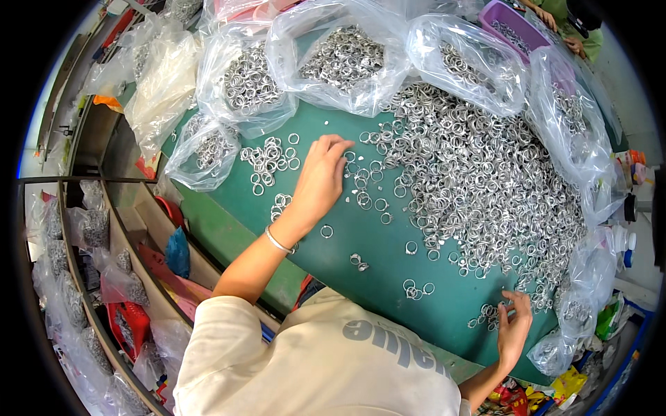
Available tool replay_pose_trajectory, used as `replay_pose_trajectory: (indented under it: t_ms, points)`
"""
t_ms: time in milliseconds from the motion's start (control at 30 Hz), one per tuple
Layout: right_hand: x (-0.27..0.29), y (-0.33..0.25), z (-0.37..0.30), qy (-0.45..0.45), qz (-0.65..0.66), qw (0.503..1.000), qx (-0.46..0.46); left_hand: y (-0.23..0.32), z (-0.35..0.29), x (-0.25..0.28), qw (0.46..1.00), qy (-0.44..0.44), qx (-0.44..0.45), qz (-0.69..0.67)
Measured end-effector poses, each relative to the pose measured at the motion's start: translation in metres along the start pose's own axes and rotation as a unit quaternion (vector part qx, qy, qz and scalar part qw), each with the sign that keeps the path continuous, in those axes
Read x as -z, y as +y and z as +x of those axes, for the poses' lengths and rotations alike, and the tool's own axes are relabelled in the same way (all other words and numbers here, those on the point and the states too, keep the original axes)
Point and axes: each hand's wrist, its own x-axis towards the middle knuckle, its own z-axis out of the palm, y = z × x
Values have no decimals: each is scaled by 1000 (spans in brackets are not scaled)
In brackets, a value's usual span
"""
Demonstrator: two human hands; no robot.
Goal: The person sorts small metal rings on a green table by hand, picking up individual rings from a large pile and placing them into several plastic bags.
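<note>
- Currently our left hand [320,173] is over the green table [368,236], fingers bent, tips pointing right at the loose rings [363,197]. Can't tell if it grips one.
- Our right hand [515,324] is low on the right, thumb and fingers half-curled beside a small cluster [488,317] of rings. Can't tell whether a ring is pinched.
- Main pile [492,180]: silver rings, heaped across the right half of the table, well apart from our left hand, closer to our right.
- Left cluster [269,158]: rings lying flat, left of our left hand. More rings sit beside our left forearm.
- Between our hands: single ring [327,231], middle group [359,262], lower group [417,290].
- Clear bags [374,104] line the far edge and right side, several open with rings inside. Small bag [182,177] stands at the left end.
- Purple basin [515,17], far right corner, also holds small metal parts. Co-worker's hand [575,47] just beyond.
- We've got a bracelet [277,240] on the left wrist.
- Left of us: shelves with bagged rings, red tray [142,319], blue bag [177,253].
</note>
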Motion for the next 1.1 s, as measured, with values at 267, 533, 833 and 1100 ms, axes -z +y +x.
replay_pose_trajectory:
  t_ms: [267, 533, 833, 1100]
  points:
    - [-77, -95, 57, -15, 60, 965, 255, 53, -11, -30, 993, -83, -82, 28]
    - [-125, -110, 69, 73, -83, 951, 288, 73, -10, -56, 973, -165, -157, -22]
    - [-114, -93, 53, -32, 19, 907, 420, 52, -26, -39, 974, -158, -128, -101]
    - [-86, -95, 48, -17, 4, 965, 262, 70, -8, -34, 965, -173, -198, -15]
